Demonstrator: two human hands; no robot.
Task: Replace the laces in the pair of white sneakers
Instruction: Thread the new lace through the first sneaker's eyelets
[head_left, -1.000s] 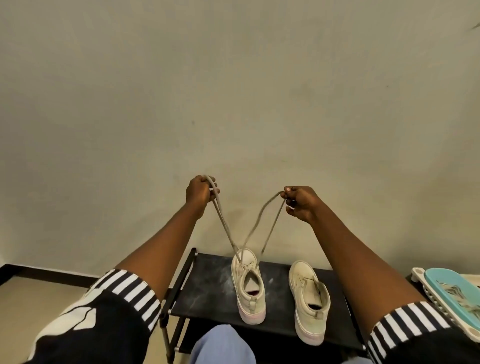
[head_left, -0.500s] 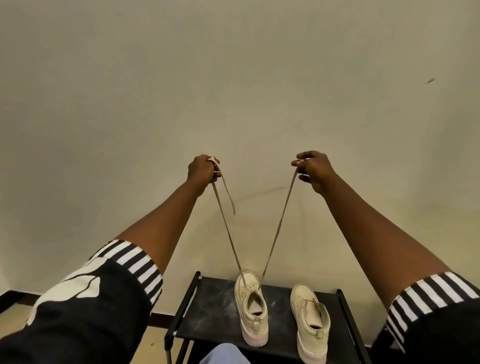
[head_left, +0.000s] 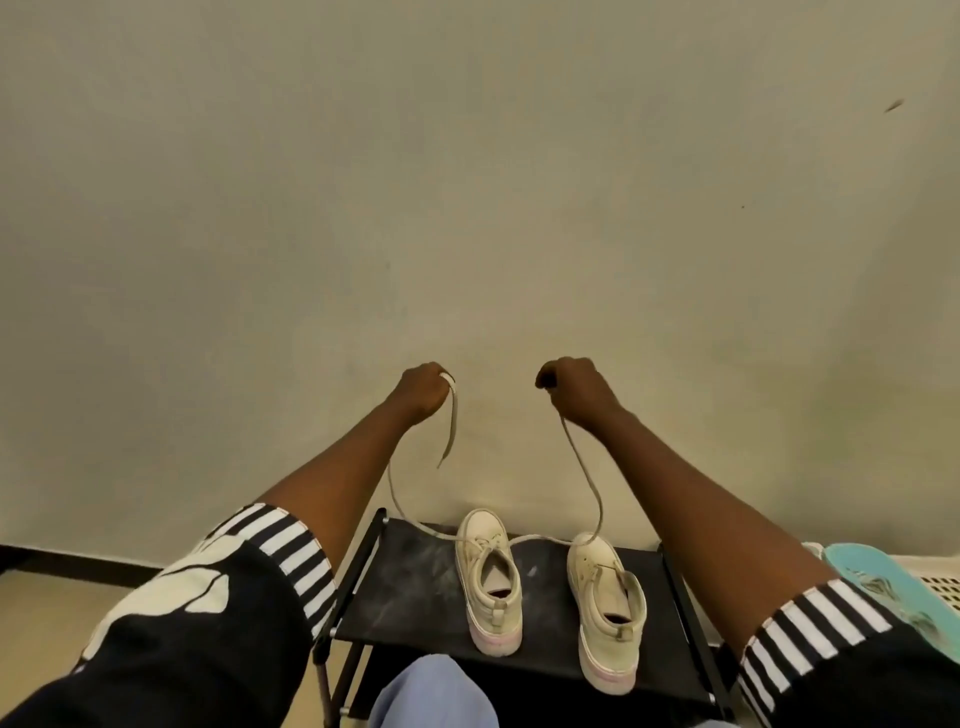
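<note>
Lace (head_left: 451, 422) is threaded through the front eyelets of the laced sneaker (head_left: 483, 527), which stands toe-to-wall on the black rack shelf (head_left: 405, 587). Both halves rise from it slack and looping. Left hand (head_left: 423, 392) is above and left of that sneaker, grip curled tight round one half, tip dangling free below the fist. Right hand (head_left: 576, 387) is above and right of it, grip curled on the other half, which drapes across the toe of the second sneaker (head_left: 592, 564), just right of the laced one. The exact finger pinch is hidden behind the knuckles. Handling guess: the lace is light, limp and flat, can't be pushed and must be pulled, so it is best held close to the stiff tip for feeding eyelets. The sneaker looks light with a soft upper, likely to slide or tip under a tug, so steady it at heel or sidewall. Can't tell if the second sneaker has lacing.
</note>
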